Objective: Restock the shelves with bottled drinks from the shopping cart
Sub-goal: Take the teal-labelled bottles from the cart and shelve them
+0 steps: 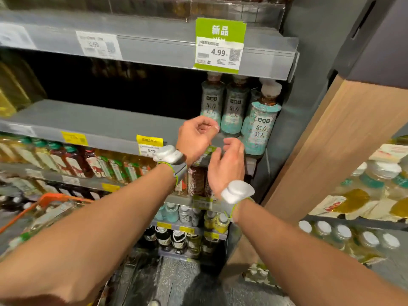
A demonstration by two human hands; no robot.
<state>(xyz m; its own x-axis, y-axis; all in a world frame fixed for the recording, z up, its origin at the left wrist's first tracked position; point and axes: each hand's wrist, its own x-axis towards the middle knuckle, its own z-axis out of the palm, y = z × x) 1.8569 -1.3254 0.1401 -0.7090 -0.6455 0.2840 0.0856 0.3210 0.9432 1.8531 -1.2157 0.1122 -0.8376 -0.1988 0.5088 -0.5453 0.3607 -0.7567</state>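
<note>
Three teal-labelled tea bottles (257,122) stand upright at the right end of a grey shelf (95,120); most of that shelf to their left is bare. My left hand (195,138) hovers in front of the shelf edge, fingers loosely curled, holding nothing. Just to its right and a little lower is my right hand (227,164), fingers relaxed and empty, a short way left of the nearest bottle. Both wrists wear white trackers. An orange shopping cart (50,202) shows at lower left, blurred.
The shelf above carries price tags and a green 4.99 label (218,45). Lower shelves (123,166) hold rows of mixed drink bottles. A wooden-sided display (326,146) juts in at right, with white-capped bottles (344,235) beyond it.
</note>
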